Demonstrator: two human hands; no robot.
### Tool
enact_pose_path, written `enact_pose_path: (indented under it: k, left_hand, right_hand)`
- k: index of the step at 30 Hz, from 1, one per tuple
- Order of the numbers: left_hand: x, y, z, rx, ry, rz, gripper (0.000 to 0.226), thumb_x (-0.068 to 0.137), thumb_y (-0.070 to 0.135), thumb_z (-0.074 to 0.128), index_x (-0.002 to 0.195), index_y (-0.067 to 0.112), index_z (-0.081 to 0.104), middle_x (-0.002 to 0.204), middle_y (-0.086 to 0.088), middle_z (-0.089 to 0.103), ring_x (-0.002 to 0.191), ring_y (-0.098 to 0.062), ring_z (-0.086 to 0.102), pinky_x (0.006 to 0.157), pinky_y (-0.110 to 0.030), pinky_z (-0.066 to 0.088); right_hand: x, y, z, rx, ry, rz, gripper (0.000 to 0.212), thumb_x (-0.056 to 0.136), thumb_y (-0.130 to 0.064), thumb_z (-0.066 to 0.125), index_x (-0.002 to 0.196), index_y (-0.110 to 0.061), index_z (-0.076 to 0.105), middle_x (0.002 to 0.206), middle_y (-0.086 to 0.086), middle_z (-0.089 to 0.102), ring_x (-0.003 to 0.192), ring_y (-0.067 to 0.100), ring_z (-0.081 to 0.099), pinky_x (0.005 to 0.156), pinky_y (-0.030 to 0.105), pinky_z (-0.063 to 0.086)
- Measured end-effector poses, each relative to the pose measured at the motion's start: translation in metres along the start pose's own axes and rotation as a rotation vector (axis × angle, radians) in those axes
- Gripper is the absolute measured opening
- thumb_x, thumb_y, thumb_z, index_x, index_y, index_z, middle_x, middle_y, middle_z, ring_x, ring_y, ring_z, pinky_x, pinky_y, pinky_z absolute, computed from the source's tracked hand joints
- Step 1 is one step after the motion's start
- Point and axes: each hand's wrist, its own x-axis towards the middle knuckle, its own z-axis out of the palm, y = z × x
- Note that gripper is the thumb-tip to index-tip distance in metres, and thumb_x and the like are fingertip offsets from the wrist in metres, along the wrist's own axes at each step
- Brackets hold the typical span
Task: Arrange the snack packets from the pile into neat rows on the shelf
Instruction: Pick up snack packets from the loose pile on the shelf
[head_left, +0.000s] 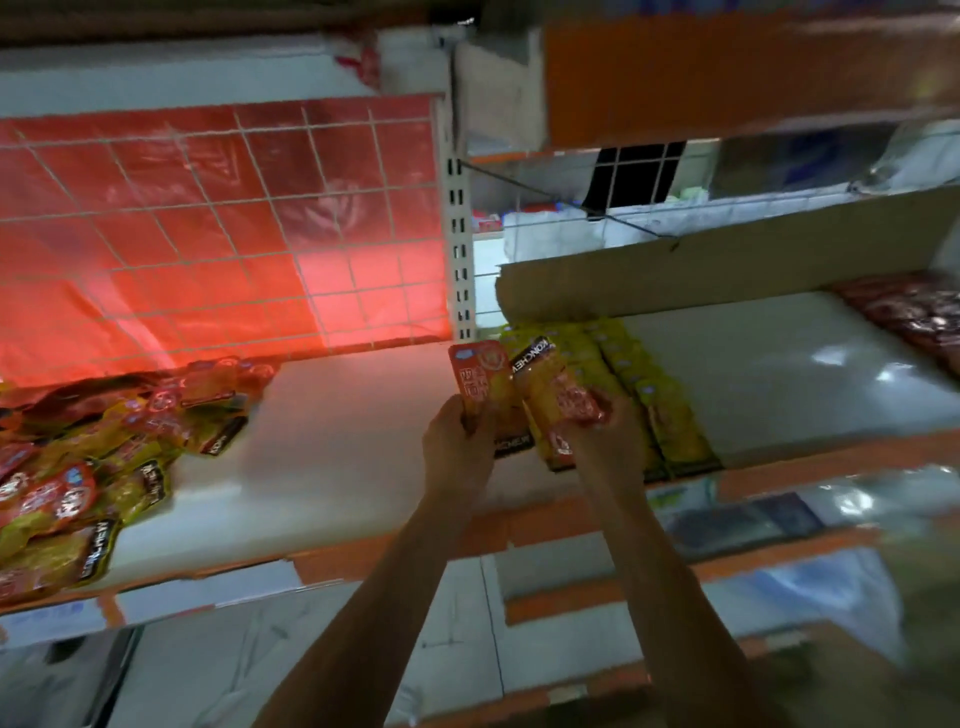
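Running past a slotted upright post (460, 249), the white shelf (337, 441) carries three groups of goods. Well to the left of the post lies the pile (88, 457) of snack packets, yellow and red, loose and overlapping. Just right of the post's foot, yellow packets stand in neat rows (654, 405) running from a cardboard sheet (727, 260) at the back to the shelf's orange front edge. Far to the right of the post lies a batch of dark red packets (914, 312).

Below the post's foot, near the shelf's front, the left hand (457, 441) grips an orange packet (480, 376); its fingers (470, 415) curl round the lower part, and the packet rises above them towards the post. Just right of it, the right hand (608, 436) holds a yellow packet (550, 395) by its lower, red-printed end. How its fingers lie I cannot tell, since the packet covers most of them. The two held packets touch side by side, at the left edge of the rows.
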Motion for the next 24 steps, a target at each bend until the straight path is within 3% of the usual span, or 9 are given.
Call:
enact_pose_path:
  k: [3, 6, 8, 11, 13, 15, 19, 21, 24]
  left_hand:
    - [-0.018, 0.025, 0.049, -0.040, -0.046, -0.037, 0.006, 0.090, 0.024, 0.061, 0.085, 0.024, 0.059, 0.077, 0.005, 0.062, 0.073, -0.016, 0.057, 0.064, -0.025, 0.038]
    - [-0.039, 0.050, 0.097, -0.159, -0.082, -0.050, 0.014, 0.087, 0.029, 0.065, 0.075, 0.025, 0.060, 0.069, 0.012, 0.065, 0.065, -0.005, 0.060, 0.057, -0.022, 0.045]
    - [-0.050, 0.063, 0.125, -0.230, -0.123, -0.046, 0.012, 0.090, 0.026, 0.062, 0.079, 0.024, 0.063, 0.071, 0.011, 0.067, 0.065, -0.004, 0.061, 0.058, -0.021, 0.047]
    - [-0.057, 0.079, 0.161, -0.262, -0.197, -0.118, 0.021, 0.096, 0.024, 0.051, 0.082, 0.012, 0.061, 0.076, -0.010, 0.062, 0.067, -0.019, 0.054, 0.061, -0.034, 0.039]
    - [-0.057, 0.091, 0.181, -0.307, -0.222, -0.184, 0.024, 0.097, 0.024, 0.049, 0.078, 0.017, 0.060, 0.074, -0.005, 0.060, 0.068, -0.019, 0.054, 0.063, -0.033, 0.037]
    - [-0.056, 0.101, 0.199, -0.325, -0.209, -0.235, 0.022, 0.094, 0.027, 0.053, 0.075, 0.024, 0.062, 0.076, 0.005, 0.064, 0.072, -0.013, 0.059, 0.064, -0.028, 0.041]
    - [-0.044, 0.115, 0.239, -0.322, -0.286, -0.179, 0.018, 0.088, 0.023, 0.063, 0.073, 0.030, 0.067, 0.078, 0.005, 0.070, 0.078, -0.013, 0.065, 0.071, -0.033, 0.050]
    - [-0.034, 0.122, 0.263, -0.315, -0.340, -0.165, 0.018, 0.087, 0.022, 0.066, 0.071, 0.030, 0.068, 0.072, 0.010, 0.069, 0.072, -0.006, 0.064, 0.069, -0.030, 0.050]
    - [-0.014, 0.134, 0.301, -0.284, -0.393, -0.147, 0.008, 0.085, 0.023, 0.069, 0.079, 0.028, 0.069, 0.081, 0.006, 0.072, 0.079, -0.011, 0.068, 0.075, -0.032, 0.054]
  right_hand:
    - [0.019, 0.007, -0.058, 0.056, 0.052, -0.033, 0.039, 0.067, 0.002, 0.071, 0.100, -0.014, 0.061, 0.084, 0.000, 0.062, 0.076, 0.020, 0.059, 0.064, 0.029, 0.051]
    - [0.034, 0.017, -0.111, 0.113, 0.077, -0.071, 0.024, 0.068, -0.009, 0.064, 0.090, -0.019, 0.063, 0.072, -0.007, 0.062, 0.061, 0.005, 0.056, 0.054, 0.024, 0.045]
    - [0.045, 0.022, -0.142, 0.125, 0.111, -0.100, 0.015, 0.068, -0.016, 0.059, 0.083, -0.019, 0.063, 0.064, -0.010, 0.058, 0.055, 0.000, 0.050, 0.051, 0.023, 0.040]
    - [0.063, 0.029, -0.179, 0.158, 0.160, -0.090, 0.005, 0.080, -0.010, 0.063, 0.079, -0.014, 0.061, 0.066, -0.001, 0.057, 0.061, 0.014, 0.049, 0.056, 0.026, 0.039]
    - [0.076, 0.033, -0.199, 0.201, 0.208, -0.049, 0.012, 0.086, -0.008, 0.063, 0.079, -0.016, 0.060, 0.071, 0.004, 0.060, 0.067, 0.019, 0.054, 0.061, 0.029, 0.043]
    - [0.089, 0.038, -0.215, 0.255, 0.255, -0.013, 0.003, 0.089, -0.012, 0.062, 0.086, -0.012, 0.061, 0.078, 0.008, 0.063, 0.071, 0.019, 0.056, 0.064, 0.030, 0.046]
    - [0.123, 0.050, -0.237, 0.362, 0.350, 0.090, 0.023, 0.090, -0.015, 0.061, 0.105, 0.002, 0.061, 0.090, 0.015, 0.064, 0.078, 0.023, 0.059, 0.066, 0.030, 0.050]
    - [0.143, 0.053, -0.244, 0.426, 0.360, 0.152, 0.027, 0.091, -0.018, 0.061, 0.109, 0.001, 0.061, 0.099, 0.019, 0.066, 0.087, 0.032, 0.065, 0.075, 0.042, 0.057]
    - [0.176, 0.054, -0.256, 0.458, 0.397, 0.198, 0.025, 0.092, -0.022, 0.060, 0.109, -0.004, 0.062, 0.103, 0.018, 0.067, 0.094, 0.034, 0.067, 0.082, 0.052, 0.056]
